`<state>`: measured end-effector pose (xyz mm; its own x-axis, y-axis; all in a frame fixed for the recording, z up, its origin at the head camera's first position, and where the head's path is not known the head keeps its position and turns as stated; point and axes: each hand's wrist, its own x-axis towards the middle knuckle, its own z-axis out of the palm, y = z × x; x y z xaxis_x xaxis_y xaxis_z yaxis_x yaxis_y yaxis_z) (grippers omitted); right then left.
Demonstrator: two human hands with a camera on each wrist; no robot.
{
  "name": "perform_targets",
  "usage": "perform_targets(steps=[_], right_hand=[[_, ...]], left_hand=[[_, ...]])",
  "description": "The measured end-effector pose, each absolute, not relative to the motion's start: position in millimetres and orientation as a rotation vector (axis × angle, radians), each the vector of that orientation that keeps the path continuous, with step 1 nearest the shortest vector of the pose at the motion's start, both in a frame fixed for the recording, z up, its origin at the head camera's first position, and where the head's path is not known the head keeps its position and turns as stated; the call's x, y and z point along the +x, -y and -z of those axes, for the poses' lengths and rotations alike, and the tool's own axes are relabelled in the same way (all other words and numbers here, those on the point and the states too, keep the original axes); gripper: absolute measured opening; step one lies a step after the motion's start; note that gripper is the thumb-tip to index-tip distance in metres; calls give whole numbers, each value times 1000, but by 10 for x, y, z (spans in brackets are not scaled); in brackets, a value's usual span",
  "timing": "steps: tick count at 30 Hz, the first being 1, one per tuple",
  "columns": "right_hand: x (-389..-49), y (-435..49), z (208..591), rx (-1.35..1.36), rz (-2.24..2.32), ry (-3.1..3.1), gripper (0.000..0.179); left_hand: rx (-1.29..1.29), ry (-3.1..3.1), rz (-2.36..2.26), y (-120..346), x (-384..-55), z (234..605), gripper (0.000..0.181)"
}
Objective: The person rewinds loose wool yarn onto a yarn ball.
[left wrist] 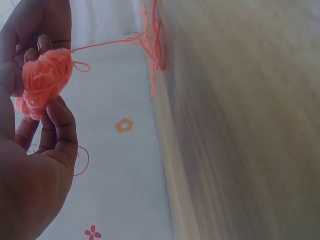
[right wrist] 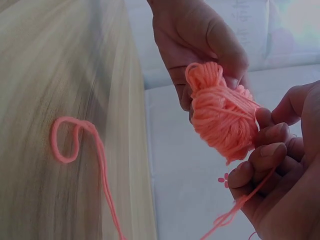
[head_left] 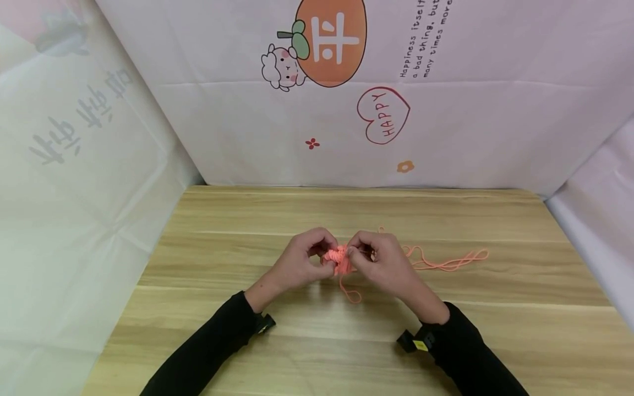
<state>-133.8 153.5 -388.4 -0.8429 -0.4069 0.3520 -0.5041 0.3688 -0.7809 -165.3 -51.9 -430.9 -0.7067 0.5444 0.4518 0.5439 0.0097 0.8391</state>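
Both hands hold a small ball of coral-pink yarn (right wrist: 225, 120) above the middle of the table. My left hand (head_left: 299, 261) grips one end of the ball between thumb and fingers. At the other side, my right hand (head_left: 381, 261) pinches yarn against the ball, as the right wrist view shows. A strand (right wrist: 257, 189) runs out from the right hand's fingers. In the left wrist view, the wound ball (left wrist: 47, 80) sits between the fingers, with a small loop standing out from it.
Loose yarn (head_left: 451, 265) trails across the wooden table (head_left: 223, 330) to the right of the hands. A short yarn loop (head_left: 353, 297) hangs below the ball. Printed white cloth (head_left: 238, 137) rises behind the table, with more cloth at both sides.
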Motion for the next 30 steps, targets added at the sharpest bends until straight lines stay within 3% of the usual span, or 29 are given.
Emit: perform_targets(steps=[9, 17, 30], right_hand=[[-1350, -1554, 3904, 841, -1478, 2505, 18], [-1371, -1568, 3929, 856, -1483, 2500, 18], [-1399, -1604, 3923, 909, -1635, 2507, 17]], left_hand=[[1190, -2125, -1832, 520, -1648, 4313, 28], [1248, -2010, -1796, 545, -1780, 4614, 34], [1386, -1797, -1838, 555, -1701, 4328, 30]])
